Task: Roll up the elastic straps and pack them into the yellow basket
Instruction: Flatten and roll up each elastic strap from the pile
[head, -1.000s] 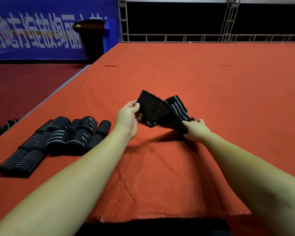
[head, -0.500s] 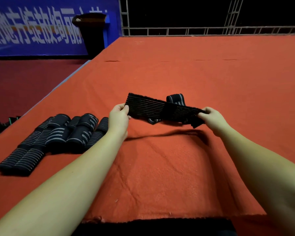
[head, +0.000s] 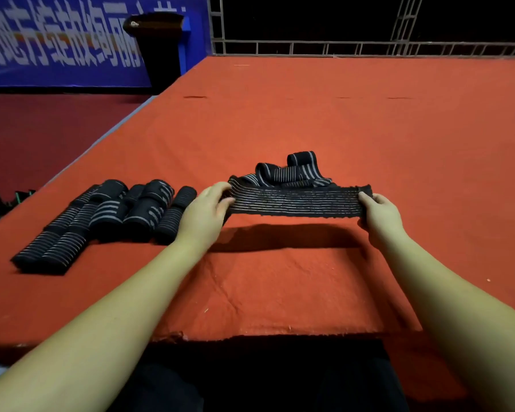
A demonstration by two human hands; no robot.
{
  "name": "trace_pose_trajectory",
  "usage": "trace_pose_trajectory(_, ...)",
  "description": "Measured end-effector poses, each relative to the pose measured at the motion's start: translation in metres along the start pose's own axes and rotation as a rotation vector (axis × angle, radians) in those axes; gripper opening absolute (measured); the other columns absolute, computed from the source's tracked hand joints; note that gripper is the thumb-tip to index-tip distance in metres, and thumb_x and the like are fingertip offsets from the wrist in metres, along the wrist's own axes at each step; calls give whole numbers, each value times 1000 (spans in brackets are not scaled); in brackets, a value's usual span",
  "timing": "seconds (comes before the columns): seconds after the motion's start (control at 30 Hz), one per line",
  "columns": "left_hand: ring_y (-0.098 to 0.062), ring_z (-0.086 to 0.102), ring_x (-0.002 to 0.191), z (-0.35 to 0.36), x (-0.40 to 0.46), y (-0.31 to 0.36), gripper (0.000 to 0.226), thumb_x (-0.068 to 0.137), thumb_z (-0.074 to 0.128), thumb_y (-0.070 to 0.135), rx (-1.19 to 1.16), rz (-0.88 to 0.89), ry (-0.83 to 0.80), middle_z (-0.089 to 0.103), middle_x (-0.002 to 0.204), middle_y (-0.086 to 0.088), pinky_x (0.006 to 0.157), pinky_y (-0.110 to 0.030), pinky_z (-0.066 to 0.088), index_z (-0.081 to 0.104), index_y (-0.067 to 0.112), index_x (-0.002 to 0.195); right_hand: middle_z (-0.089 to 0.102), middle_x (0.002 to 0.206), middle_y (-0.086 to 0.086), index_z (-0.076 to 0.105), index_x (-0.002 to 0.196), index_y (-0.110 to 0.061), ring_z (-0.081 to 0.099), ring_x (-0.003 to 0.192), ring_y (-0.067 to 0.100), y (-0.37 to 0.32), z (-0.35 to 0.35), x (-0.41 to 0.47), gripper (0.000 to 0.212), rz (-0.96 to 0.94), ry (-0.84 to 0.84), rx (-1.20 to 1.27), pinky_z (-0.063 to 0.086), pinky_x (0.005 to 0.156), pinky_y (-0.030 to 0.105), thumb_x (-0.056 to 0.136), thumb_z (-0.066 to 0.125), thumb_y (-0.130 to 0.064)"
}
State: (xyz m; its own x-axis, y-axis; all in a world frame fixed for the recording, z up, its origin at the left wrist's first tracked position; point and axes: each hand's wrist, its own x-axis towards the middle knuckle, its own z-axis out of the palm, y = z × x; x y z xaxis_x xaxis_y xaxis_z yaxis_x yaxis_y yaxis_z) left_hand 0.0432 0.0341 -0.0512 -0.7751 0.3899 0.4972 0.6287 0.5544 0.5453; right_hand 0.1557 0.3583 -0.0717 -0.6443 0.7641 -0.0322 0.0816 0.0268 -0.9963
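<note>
Head view: my left hand (head: pixel 204 214) and right hand (head: pixel 379 212) pinch the elastic strap (head: pixel 295 200) taut above the surface's (head: pixel 280 278) near edge; next, I'd roll it from one end

The elastic strap (head: pixel 298 202) looked like ribbed matt black cloth with thin pale stripes. The red table cover (head: pixel 280 286) was rough, creased felt-like cloth, frayed at its near edge.
</note>
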Motion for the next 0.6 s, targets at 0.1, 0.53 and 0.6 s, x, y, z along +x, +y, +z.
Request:
trace_pose_trajectory(0.1,-32,61,101,-7,-21,-6,34,94,62,27,145,198,-155,63,100,-13,82,-41,46,64,6,120,50,68,2,59,79,-18,42,53,15,14,-8,-15,18,35,26,-13,34,53,30,93,59,-30)
trace_pose_trajectory(0.53,-31,53,69,-36,-80,-34,36,79,39,17,534,449,-170,53,77,-8,58,-38,42,72,7,93,64,83,3,63,96,-14,58,76,23,31,-38,-62,25,-47,82,-351,43,65,34,95,53,-37)
trace_pose_trajectory(0.6,-31,49,72,-38,-90,-39,36,81,41,17,536,402,-111,53,78,-9,58,-39,41,73,8,92,65,89,5,62,97,-13,59,85,26,33,-46,-66,26,-70,106,-446,43,71,36,95,53,-36)
